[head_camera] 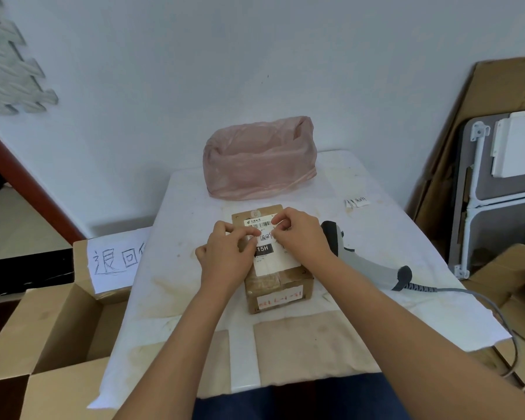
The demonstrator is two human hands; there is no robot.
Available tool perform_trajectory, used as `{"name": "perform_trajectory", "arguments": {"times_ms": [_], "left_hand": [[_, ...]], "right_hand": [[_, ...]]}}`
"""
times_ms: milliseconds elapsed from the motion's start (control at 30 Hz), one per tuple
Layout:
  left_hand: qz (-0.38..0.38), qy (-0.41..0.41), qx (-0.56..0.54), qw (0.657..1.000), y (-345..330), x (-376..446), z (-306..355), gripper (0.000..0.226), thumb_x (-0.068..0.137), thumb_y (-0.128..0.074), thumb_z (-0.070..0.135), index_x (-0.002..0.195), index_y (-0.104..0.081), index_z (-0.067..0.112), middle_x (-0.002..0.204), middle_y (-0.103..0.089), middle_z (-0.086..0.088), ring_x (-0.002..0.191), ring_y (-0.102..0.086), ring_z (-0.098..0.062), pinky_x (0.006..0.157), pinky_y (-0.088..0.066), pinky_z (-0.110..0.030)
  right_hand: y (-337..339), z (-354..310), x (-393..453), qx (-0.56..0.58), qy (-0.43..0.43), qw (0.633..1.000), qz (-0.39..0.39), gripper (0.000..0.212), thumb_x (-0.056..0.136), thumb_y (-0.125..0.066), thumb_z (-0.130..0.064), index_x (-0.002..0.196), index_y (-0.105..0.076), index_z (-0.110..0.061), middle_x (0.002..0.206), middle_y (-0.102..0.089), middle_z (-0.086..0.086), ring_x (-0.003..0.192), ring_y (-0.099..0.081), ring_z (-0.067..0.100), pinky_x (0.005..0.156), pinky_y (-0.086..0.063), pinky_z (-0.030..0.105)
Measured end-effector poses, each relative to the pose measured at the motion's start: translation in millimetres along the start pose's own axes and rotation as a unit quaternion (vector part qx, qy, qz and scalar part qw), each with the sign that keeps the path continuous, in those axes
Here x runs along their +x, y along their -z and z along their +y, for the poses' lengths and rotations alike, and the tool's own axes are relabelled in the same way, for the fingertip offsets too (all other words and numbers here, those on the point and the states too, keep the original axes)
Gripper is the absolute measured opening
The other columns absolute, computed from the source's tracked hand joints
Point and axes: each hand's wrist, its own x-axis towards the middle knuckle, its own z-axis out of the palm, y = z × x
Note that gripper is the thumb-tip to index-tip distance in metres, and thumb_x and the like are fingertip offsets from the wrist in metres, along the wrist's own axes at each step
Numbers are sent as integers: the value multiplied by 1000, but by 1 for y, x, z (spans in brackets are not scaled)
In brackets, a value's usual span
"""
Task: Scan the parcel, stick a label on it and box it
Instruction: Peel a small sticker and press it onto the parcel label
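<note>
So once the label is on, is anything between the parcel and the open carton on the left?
Nothing visible. The parcel sits mid-table under both hands, left hand and right hand. The table between it and the open carton looks bare. The scanner lies on the opposite side.

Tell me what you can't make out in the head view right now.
- Small label: held between both hands' fingertips, its writing mostly covered by left hand and right hand.
- Parcel shipping-label print: too small, partly under the hands.
- Scanner window: faces away; its cable runs off the right edge.
- Open box at left: bottom cut off.
</note>
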Motion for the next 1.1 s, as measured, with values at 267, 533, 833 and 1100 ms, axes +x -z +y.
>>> {"name": "perform_trajectory", "arguments": {"times_ms": [267,533,833,1100], "left_hand": [[-7,22,-1,1000,0,1,4,15,89,-64,45,102,-71,43,105,-45,11,103,-54,-7,92,-20,-32],[-17,37,-20,999,-1,1,4,18,86,-66,45,103,-70,43,106,-46,10,107,-52,-7,92,-25,-33],[-16,39,-31,999,-1,0,5,17,85,-69,43,102,-69,45,106,-45,11,105,-51,-6,91,-24,-33],[-12,40,-27,999,-2,-1,4,18,86,-68,42,104,-69,44,108,-45,10,111,-52,-9,91,-22,-33]], "right_hand": [[1,3,0,-5,28,1000,5,19,87,-62,-12,104,-66,-19,90,-63,-4,77,-56,9,73,-48,27],[5,-10,4,-91,95,990,-56,18,85,-68,-25,103,-70,-28,109,-51,0,86,-51,10,79,-48,28],[-3,-5,-1,-142,87,985,-50,20,88,-67,-30,106,-67,-24,123,-49,-1,92,-49,11,76,-44,28],[2,-7,0,-151,67,985,-41,17,87,-65,-28,104,-68,-26,117,-50,2,99,-56,16,78,-50,31]]}}
